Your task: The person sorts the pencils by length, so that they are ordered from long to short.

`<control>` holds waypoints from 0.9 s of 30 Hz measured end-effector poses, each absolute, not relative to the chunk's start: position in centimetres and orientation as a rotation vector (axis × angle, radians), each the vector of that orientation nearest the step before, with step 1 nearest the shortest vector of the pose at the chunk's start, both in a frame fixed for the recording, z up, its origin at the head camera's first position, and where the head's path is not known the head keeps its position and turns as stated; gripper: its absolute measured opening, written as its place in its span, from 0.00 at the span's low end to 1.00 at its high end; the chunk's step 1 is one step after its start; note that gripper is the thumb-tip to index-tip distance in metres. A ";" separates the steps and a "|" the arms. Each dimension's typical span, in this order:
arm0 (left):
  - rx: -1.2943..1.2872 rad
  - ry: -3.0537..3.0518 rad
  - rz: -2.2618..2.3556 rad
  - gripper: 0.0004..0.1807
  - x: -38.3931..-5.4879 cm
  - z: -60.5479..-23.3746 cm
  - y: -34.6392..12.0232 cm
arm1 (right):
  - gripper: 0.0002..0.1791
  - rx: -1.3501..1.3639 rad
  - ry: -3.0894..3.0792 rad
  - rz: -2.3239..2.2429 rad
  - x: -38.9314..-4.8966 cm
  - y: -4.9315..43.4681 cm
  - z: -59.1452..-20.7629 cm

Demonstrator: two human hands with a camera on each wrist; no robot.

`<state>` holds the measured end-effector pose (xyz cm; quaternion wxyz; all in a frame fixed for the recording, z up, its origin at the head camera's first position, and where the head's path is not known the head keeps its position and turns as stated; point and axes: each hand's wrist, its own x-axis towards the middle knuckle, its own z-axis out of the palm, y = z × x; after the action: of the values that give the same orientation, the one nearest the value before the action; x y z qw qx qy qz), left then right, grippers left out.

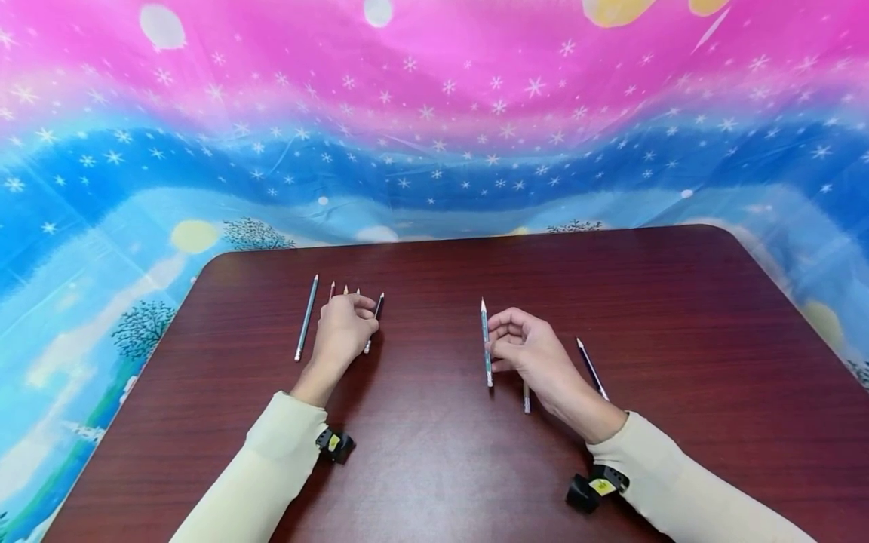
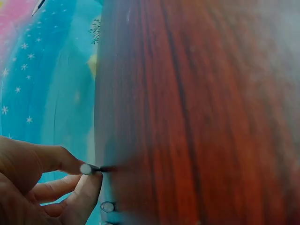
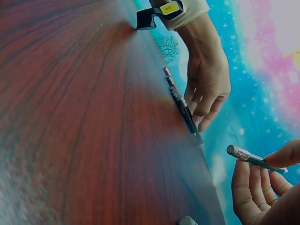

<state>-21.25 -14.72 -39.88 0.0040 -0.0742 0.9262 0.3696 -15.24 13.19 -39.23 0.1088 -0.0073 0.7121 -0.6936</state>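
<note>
My left hand [image 1: 346,324] pinches a black pencil [image 1: 369,347] between thumb and fingers, at the right end of a row of pencils. In the left wrist view that pencil [image 2: 87,169] shows almost end-on. A blue-green pencil [image 1: 307,317] lies left of the hand, and the tips of several others poke out beyond its fingers. My right hand [image 1: 526,347] holds a green pencil [image 1: 486,343], point away from me, its white eraser end [image 3: 233,150] nearest the right wrist camera. Below that hand shows the eraser end of another pencil [image 1: 526,400], the rest hidden.
A dark pencil [image 1: 593,369] lies right of my right hand. All this is on a dark red wooden table [image 1: 434,452] with rounded far corners. A pink and blue snowflake-patterned cloth [image 1: 434,113] hangs behind it. Each wrist carries a small black camera [image 1: 597,486].
</note>
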 end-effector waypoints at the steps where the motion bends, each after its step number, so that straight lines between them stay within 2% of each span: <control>1: -0.214 2.912 1.137 0.13 -21.2 -39.8 -14.6 | 0.15 -0.022 2.095 -2.038 -15.2 13.2 -39.2; 17: -0.159 2.971 1.001 0.09 -21.1 -39.7 -14.6 | 0.14 -0.030 2.095 -2.028 -15.2 13.1 -39.2; 27: -0.172 2.960 1.002 0.12 -21.3 -39.9 -15.2 | 0.14 -0.030 2.104 -2.020 -15.2 13.1 -39.3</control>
<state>-21.29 -15.22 -39.86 0.0058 -0.0549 0.9458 0.3200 -15.22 13.13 -39.33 0.1121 -0.0102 0.7169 -0.6880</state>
